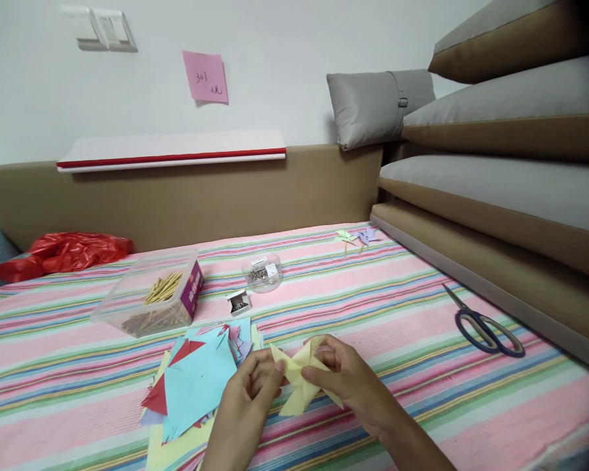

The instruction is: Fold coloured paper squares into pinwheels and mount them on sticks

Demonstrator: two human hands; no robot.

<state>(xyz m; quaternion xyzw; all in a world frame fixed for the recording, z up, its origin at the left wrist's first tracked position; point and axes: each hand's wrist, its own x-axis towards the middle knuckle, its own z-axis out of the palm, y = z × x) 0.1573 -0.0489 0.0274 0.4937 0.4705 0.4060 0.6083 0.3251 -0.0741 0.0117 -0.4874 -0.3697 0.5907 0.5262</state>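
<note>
A yellow paper pinwheel [300, 391] is held up between both hands over the striped cloth, its corners folded in toward the middle. My left hand [255, 383] pinches its left side with thumb and fingers. On the right side, my right hand [341, 373] grips it, the thumb pressing near the centre. Close by on the left lies a pile of cut coloured paper, a light blue sheet [201, 383] on top with red pieces [158, 394] beneath it. Whether a pin sits at the pinwheel's centre, I cannot tell.
Behind the paper stand a clear plastic box [152, 294] of wooden sticks, a small box [238, 303] of metal pins and a round clear dish [264, 273]. Scissors [485, 327] lie at right. Two pinwheels [358, 237] rest near the stacked cushions [500, 190]. A red bag [73, 252] lies far left.
</note>
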